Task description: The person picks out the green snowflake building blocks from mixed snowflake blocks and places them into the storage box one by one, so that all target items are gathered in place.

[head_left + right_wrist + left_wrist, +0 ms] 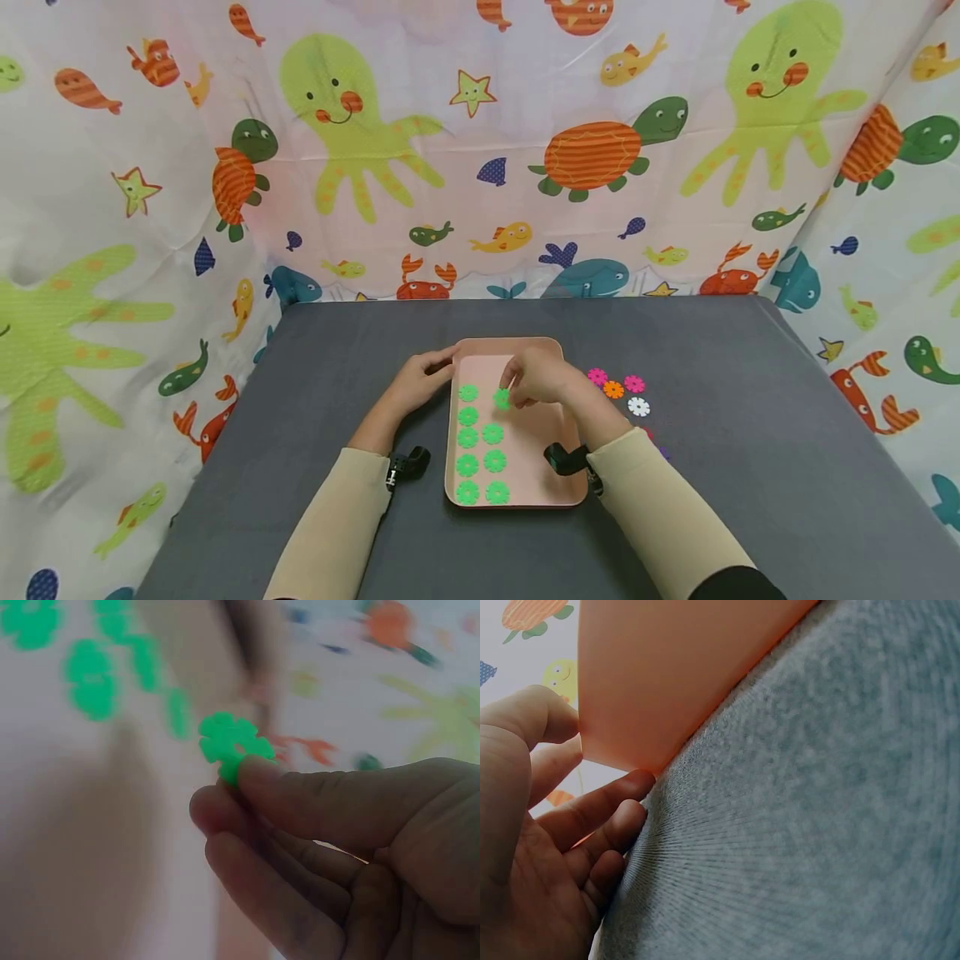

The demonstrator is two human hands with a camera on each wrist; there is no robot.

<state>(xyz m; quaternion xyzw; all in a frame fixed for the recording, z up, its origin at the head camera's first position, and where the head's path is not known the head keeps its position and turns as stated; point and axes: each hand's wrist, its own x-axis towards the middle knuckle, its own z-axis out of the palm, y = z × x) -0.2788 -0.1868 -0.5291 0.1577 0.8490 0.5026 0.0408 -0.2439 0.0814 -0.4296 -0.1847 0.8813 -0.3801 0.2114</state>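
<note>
My right hand [534, 377] is over the upper part of a shallow pink tray [528, 492]. Between its thumb and forefinger it pinches a green snowflake building disc [219, 733], notched around the rim. Several more green discs [468, 463] lie in the tray in two columns on its left side; the left column is longer. With thumb and fingers, my left hand [422, 379] holds the tray's left edge near the far corner. The left wrist view shows its fingertips against the outer wall of the tray [660, 675].
Right of the tray, loose discs lie on the grey tabletop [750, 417]: pink [633, 384], orange [613, 389] and white [638, 407], with red and purple ones partly hidden by the right forearm. A curtain [465, 242] with sea animals hangs behind and beside the table.
</note>
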